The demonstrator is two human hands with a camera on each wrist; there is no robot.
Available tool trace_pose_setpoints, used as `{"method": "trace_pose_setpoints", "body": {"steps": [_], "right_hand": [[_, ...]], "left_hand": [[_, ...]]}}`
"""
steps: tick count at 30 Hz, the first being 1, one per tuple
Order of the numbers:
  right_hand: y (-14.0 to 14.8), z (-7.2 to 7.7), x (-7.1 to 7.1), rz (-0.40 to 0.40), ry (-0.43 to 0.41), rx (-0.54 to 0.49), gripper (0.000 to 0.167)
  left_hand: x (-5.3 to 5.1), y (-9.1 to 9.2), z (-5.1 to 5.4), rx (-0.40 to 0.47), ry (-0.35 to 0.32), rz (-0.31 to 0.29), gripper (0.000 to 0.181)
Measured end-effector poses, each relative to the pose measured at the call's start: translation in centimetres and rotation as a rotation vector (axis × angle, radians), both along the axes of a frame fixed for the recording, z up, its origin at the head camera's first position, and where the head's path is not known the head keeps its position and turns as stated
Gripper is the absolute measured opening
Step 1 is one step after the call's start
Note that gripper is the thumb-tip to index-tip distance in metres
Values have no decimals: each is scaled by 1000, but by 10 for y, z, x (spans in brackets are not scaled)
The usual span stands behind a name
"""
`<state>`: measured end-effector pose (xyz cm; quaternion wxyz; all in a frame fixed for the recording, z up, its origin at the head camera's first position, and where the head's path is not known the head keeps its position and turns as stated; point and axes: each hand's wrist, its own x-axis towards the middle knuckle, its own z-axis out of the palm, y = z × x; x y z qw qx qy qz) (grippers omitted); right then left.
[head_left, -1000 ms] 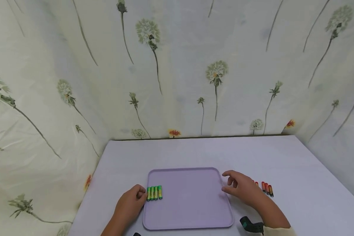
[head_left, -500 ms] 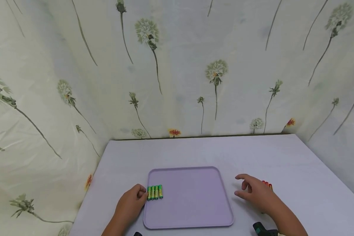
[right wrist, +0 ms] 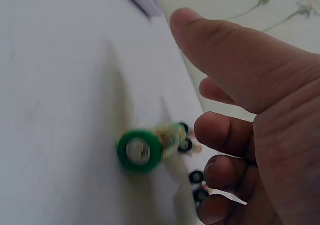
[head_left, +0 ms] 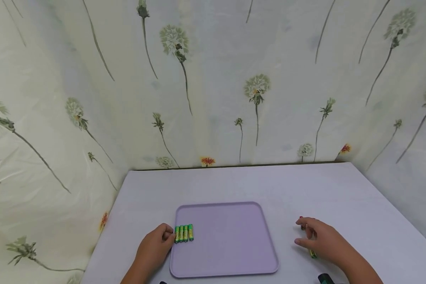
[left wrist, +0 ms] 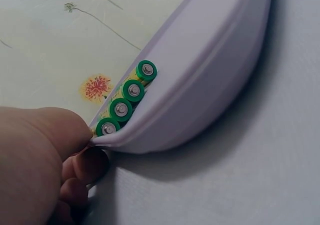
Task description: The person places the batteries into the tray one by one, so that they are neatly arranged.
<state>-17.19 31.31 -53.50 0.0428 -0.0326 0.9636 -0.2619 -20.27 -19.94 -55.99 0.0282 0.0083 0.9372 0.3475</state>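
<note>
Several green batteries (head_left: 184, 233) lie side by side along the left edge of the purple tray (head_left: 230, 244). My left hand (head_left: 154, 245) pinches the tray's left rim beside them; in the left wrist view its thumb and fingers (left wrist: 90, 165) clasp the rim. Right of the tray, my right hand (head_left: 324, 238) hovers with thumb and index apart, holding nothing. Under it a green battery (head_left: 312, 254) shows partly; in the right wrist view this green battery (right wrist: 140, 151) lies just beyond the fingers, apart from them.
Partly hidden behind my right hand are red batteries (head_left: 303, 226); their dark ends (right wrist: 196, 177) show in the right wrist view. A white-covered table (head_left: 241, 183) lies beneath everything, with flower-printed sheeting (head_left: 213, 79) behind it and at both sides.
My right hand has moved right, away from the tray's right edge, to over the loose batteries. My left hand stays at the left rim.
</note>
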Motion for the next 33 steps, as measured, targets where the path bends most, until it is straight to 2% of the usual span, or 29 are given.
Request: {"method": "trace_pose_setpoints", "body": {"steps": [3, 14, 20, 29, 33], "right_hand": [[7, -4, 5, -4, 3, -4, 60], [11, -7, 13, -53, -100, -22, 75], [14, -7, 17, -31, -117, -29, 85], [20, -12, 20, 5, -100, -51, 80], [22, -12, 19, -1, -136, -70, 74]], "left_hand": [[0, 0, -1, -4, 1, 1, 10], [-2, 0, -1, -8, 1, 6, 11], [-2, -1, -3, -12, 0, 7, 11], [-2, 1, -4, -3, 7, 11, 9], [-1, 1, -3, -3, 5, 12, 9]]}}
